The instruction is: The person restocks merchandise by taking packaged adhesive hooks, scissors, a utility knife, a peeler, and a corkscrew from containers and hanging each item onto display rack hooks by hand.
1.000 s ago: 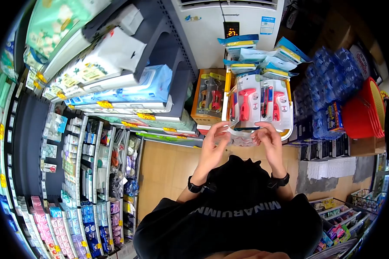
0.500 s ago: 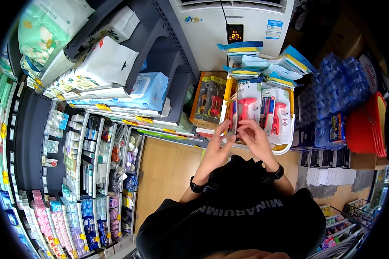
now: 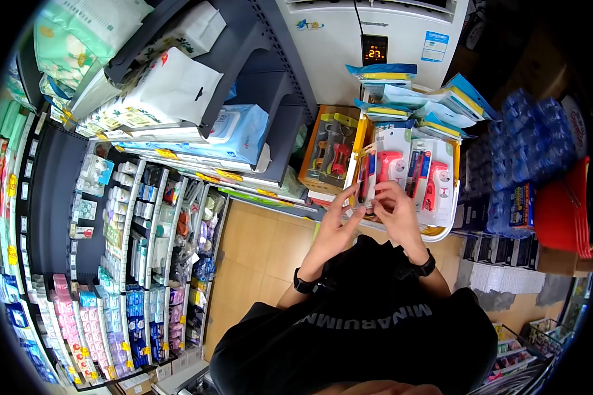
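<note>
Two bare hands meet over the near edge of a white and yellow basket (image 3: 435,232), and their fingers are bent and almost closed. The left hand (image 3: 335,230) and the right hand (image 3: 398,216) sit side by side, with their tips close together at the near end of a slim clear pack (image 3: 367,172) that has something red and dark in it. The fingers hide the spot where they touch it, so I cannot tell how tight the grip is, or if both hands have hold of it. The slim pack points away from the grip, at the left side of the basket. Just past the right hand's grip is a packed red-handled tool (image 3: 391,164), and a second packed red tool (image 3: 437,184) is a little to the right of that. Thin blue and red packs (image 3: 418,172) stand between these two. Farther past the grip, shiny blue and yellow bags (image 3: 383,113) are piled up at the back of the basket. Just left of the basket, up and to the left of the grip, is a brown box (image 3: 326,148) with red and yellow tools showing. Well to the right of the grip are blue bottles (image 3: 530,141) and stacked red buckets (image 3: 560,210).
</note>
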`<state>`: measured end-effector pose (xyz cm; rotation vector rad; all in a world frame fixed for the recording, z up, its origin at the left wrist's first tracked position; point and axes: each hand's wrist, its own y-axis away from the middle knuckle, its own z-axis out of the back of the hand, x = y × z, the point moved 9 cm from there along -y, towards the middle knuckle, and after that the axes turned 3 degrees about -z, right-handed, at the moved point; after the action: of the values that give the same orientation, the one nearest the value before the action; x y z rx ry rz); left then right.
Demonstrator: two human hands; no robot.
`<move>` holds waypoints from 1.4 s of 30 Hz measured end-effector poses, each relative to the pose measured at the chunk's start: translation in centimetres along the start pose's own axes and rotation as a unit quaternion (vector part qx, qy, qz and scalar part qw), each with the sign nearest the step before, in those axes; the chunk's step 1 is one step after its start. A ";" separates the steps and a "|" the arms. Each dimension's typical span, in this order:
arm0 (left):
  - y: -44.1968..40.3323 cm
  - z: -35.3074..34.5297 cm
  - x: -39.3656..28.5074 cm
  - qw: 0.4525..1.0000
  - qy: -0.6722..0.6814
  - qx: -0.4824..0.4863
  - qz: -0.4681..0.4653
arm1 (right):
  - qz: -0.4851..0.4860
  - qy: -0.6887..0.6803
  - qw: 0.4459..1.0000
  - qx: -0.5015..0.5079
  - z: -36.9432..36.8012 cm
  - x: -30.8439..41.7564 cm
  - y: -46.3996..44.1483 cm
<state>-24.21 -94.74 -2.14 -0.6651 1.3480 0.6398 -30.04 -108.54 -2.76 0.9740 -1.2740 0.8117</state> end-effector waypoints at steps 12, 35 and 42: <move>0.9 3.6 0.5 0.996 0.051 -0.073 0.004 | 0.012 -0.066 0.997 0.036 -0.3 2.2 3.4; 26.8 19.4 -3.6 0.875 0.110 -0.471 -0.016 | 0.006 -0.007 0.901 0.434 -25.8 4.2 10.4; 38.4 21.5 -4.7 0.804 0.116 -0.582 -0.045 | 0.021 0.009 0.830 0.557 -34.8 4.5 17.0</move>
<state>-39.36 -53.42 2.31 -1.8320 1.0083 1.3499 -31.27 -70.06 3.17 1.8352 -0.7174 1.6609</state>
